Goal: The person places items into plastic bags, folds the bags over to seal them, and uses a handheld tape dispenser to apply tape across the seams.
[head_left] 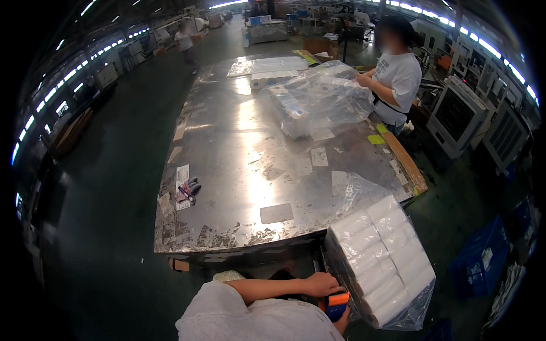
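Observation:
Close to my body on the right stands a clear plastic bag packed with white rolls in rows. My left hand reaches across to the near left side of this bag, its fingers curled; what lies inside them is hidden. Just below, an orange-and-blue block-shaped tool rests against the bag's side; its exact kind does not show. Part of my right hand shows beneath that tool, closed around its lower end. Most of the right hand's fingers are out of sight.
A worn metal table stretches ahead, with a dark glove at its left. Farther along lie another clear bag and wrapped rolls. A co-worker stands at the right edge. A blue crate sits on the floor at right.

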A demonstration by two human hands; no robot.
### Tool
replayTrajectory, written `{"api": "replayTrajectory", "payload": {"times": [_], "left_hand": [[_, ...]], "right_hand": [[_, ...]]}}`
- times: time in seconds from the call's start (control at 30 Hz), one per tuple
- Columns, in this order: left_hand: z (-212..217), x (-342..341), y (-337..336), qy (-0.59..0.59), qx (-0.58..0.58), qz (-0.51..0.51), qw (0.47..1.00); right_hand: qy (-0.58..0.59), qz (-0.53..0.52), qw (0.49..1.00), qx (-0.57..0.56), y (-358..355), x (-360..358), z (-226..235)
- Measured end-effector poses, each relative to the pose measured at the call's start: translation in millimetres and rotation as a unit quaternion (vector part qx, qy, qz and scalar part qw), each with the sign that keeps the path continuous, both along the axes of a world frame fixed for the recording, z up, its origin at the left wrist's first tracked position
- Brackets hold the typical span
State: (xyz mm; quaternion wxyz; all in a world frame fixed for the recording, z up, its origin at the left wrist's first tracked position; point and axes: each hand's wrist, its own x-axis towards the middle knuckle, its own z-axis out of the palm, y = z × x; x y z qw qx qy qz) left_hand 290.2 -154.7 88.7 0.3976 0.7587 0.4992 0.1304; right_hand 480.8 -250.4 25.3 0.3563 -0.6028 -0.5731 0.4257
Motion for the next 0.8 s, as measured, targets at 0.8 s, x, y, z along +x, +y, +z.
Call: {"api": "replayTrajectory", "payload": {"times": [0.8], "left_hand": [[61.1,-12.3,49.1,-0.123,0.146,-0.099,0.977]], "right_hand": [[0.055,-0.008,0.994,0.094,39.4,7.0,17.3]]}}
